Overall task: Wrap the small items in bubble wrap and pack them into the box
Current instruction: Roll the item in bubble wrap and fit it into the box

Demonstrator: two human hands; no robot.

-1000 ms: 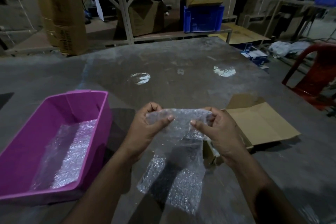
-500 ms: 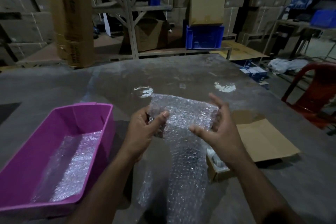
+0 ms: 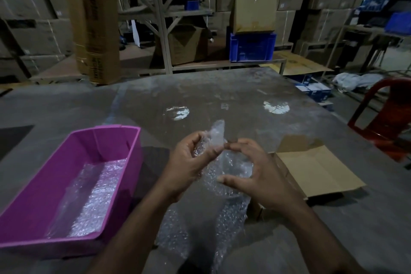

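Holding a sheet of bubble wrap (image 3: pixel 224 171) above the grey table (image 3: pixel 222 95), both hands near frame centre. Left hand (image 3: pixel 191 162) grips the upper left part of the wrap, fingers curled round the bunched plastic, thumb pressing across its front. Right hand (image 3: pixel 255 176) curled round the wrap's right side, fingertips meeting the left thumb at the top, thumb reaching under toward the left. A twisted tip of wrap sticks up above the two hands; the rest hangs down and trails onto the table toward the near edge. Cannot tell whether an item sits inside the wrap, plastic is blurred and dim. Cardboard box (image 3: pixel 315 169) lies on the table just right of the right hand, flaps open, near corner hidden behind the wrist. Pink tub (image 3: pixel 73 151) on the table to the left, well apart from the hands, more bubble wrap lying along its bottom. Red chair (image 3: pixel 382 122) at far right beyond the table edge, blue crate (image 3: pixel 252 46) on a shelf behind
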